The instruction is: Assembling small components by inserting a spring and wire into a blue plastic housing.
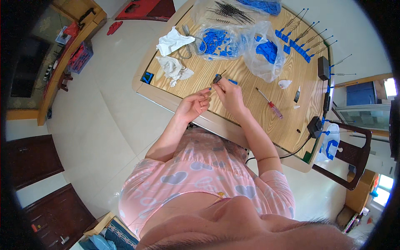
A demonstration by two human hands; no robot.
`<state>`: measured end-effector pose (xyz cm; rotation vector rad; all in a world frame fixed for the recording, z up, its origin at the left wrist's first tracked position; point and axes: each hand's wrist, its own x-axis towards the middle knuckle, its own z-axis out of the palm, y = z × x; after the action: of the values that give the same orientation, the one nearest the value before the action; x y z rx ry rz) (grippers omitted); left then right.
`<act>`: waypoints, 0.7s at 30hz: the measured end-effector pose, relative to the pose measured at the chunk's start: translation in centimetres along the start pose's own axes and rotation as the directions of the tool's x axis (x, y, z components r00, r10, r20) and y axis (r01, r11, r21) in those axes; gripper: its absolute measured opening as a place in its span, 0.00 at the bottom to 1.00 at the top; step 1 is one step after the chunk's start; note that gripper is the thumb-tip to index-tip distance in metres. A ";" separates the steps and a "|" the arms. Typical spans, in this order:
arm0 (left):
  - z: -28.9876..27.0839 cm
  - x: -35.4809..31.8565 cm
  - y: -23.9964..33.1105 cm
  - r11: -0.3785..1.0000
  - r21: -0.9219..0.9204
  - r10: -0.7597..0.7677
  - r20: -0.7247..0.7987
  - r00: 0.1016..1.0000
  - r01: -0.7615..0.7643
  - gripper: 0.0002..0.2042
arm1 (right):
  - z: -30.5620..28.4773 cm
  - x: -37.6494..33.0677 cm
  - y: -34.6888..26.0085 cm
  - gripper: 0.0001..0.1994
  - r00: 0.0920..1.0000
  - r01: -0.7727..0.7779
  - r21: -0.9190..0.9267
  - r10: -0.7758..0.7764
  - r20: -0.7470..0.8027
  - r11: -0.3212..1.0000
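My left hand (pixel 194 107) is raised over the near table edge, palm partly up, its thumb and forefinger closed on a small blue tip. Close beside it, my right hand (pixel 230 96) pinches a short dark coiled piece (pixel 217 78) with a thin wire sticking out. The fingertips of both hands nearly meet; how the two parts touch is too small to tell. Just beyond my right hand lies a small blue block (pixel 233 81). A screwdriver (pixel 271 104) with a clear red handle rests to the right.
A bag of small blue pieces (pixel 218 41), a bag of larger blue parts (pixel 266 52) and loose black spring wires (pixel 231 12) lie at the back. White cloths (pixel 173 41) are at the left. Blue holders (pixel 300 51) with upright spring wires line the right edge, near a black plug (pixel 315 126).
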<state>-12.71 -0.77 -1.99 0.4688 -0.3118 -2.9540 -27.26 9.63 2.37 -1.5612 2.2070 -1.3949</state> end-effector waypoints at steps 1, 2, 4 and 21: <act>0.0 0.0 0.0 1.000 -0.010 0.005 0.000 1.000 -0.005 0.19 | -0.1 0.0 -0.3 0.06 1.000 -0.001 -0.002 0.001 0.004 1.000; -0.1 0.0 -0.1 1.000 -0.010 0.006 -0.001 1.000 -0.006 0.19 | -0.1 -0.1 -0.4 0.06 1.000 -0.002 -0.004 0.002 0.007 1.000; -0.1 0.0 -0.3 0.998 -0.056 0.018 -0.019 1.000 -0.019 0.19 | 0.0 -0.3 0.0 0.07 1.000 0.009 -0.002 -0.009 0.002 1.000; -0.3 0.5 -0.7 0.998 -0.041 0.039 -0.056 0.998 -0.042 0.17 | 0.3 -0.8 0.9 0.08 0.999 0.051 0.004 -0.051 -0.003 0.999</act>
<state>-13.12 -0.26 -2.57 0.5312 -0.2495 -2.8964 -27.34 10.18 1.25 -1.6262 2.1802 -1.4152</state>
